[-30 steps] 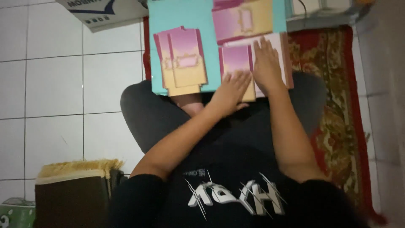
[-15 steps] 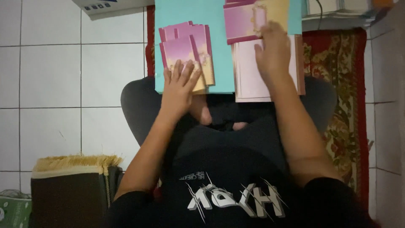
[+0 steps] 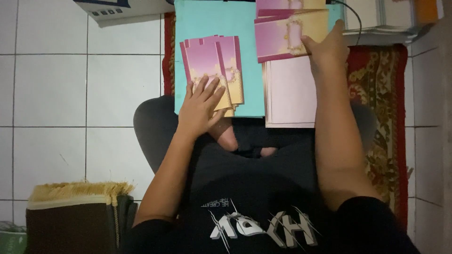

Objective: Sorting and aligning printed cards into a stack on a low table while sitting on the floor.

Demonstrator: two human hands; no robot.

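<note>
Cards in pink and gold lie on a turquoise board (image 3: 212, 28). Left hand (image 3: 201, 107), fingers spread, presses flat on the left stack (image 3: 212, 63). Right hand (image 3: 327, 49) pinches a folded card (image 3: 282, 37) above pale pink sheets (image 3: 289, 96). White box (image 3: 122, 10) sits far left.

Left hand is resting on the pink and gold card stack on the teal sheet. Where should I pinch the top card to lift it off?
Probably the top card's far edge, from the far side. The left hand covers the near end of the card stack, while the far edges are fanned and stepped, lying bare on the teal sheet.
</note>
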